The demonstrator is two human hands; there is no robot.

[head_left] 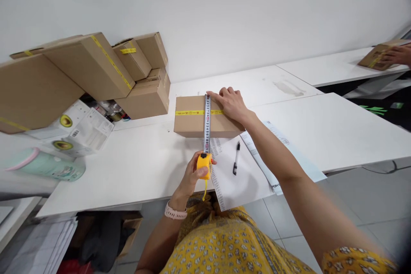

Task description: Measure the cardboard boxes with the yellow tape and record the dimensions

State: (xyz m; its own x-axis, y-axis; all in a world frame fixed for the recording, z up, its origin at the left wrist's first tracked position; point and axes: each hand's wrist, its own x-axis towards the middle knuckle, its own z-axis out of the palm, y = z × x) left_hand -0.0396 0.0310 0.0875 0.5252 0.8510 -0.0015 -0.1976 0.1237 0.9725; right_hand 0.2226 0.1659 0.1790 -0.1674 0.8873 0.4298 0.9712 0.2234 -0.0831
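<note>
A cardboard box (189,125) with yellow tape along its top lies on the white table. My left hand (192,175) is closed around a yellow tape measure (203,166), just off the near side of the box. Its metal blade (207,126) is drawn out across the box top to the far edge. There, my right hand (233,103) pins the blade's end with its fingertips, the other fingers bent over the box. A yellow strap hangs from the tape measure. Beside it, a black-and-clear pen (236,158) rests on an open spiral notebook (247,184).
Printed sheets (289,158) lie under my right forearm. At the left are stacked cardboard boxes (93,64), white cartons with avocado pictures (80,130) and a mint-green tumbler (48,165). At far right, another person's hand (398,55) touches a cardboard box (374,56).
</note>
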